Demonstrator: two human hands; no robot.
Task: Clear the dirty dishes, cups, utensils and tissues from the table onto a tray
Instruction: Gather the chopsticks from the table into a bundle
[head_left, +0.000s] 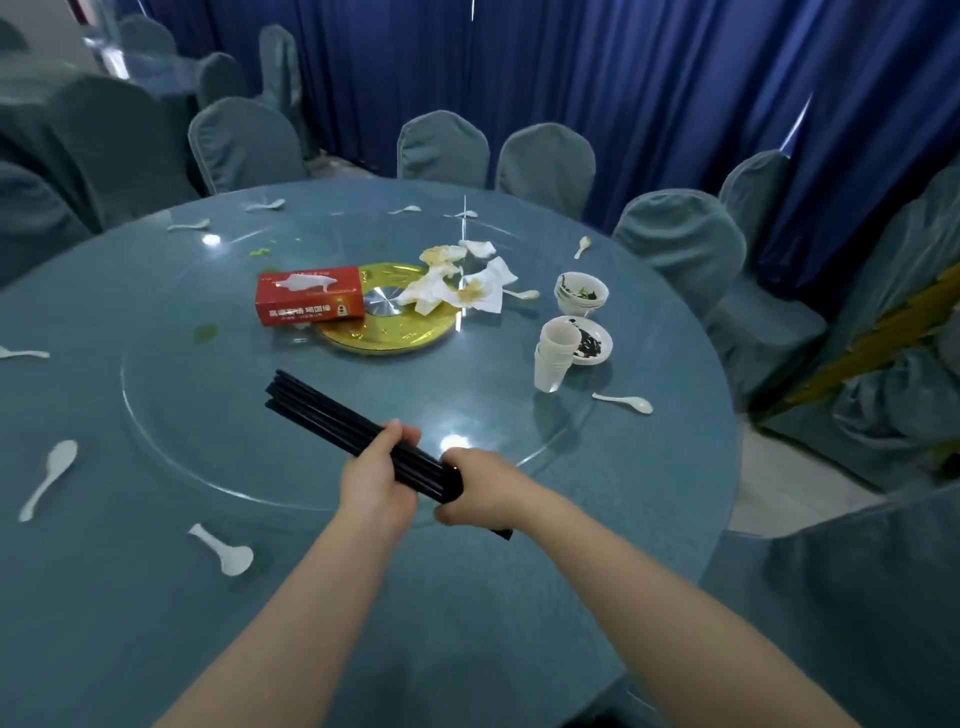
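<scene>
over the near edge of the glass turntable, a person holds a bundle of black chopsticks in both hands. the left hand is wrapped around the middle of the bundle, thumb on top; the right hand is curled around the near end, and one stick pokes out below it. the far tips point away to the left, above the glass.

on the round table, covered in teal cloth, white plastic spoons lie scattered: two near the left front, spoon one and spoon two, another to the right beside the turntable's rim, and more along the far edge. at the middle of the turntable sits a gold disc with a red tissue box lying partly on its left side and stained, crumpled tissues heaped on its right. to the right of that are a stack of white bowls with dark scraps inside, a small plate with dark leftovers, and a leaning stack of white paper cups touching the plate. a few green bits lie on the glass towards the far left.

covered chairs ring the table, with blue curtains behind. i see no tray from where i stand.
</scene>
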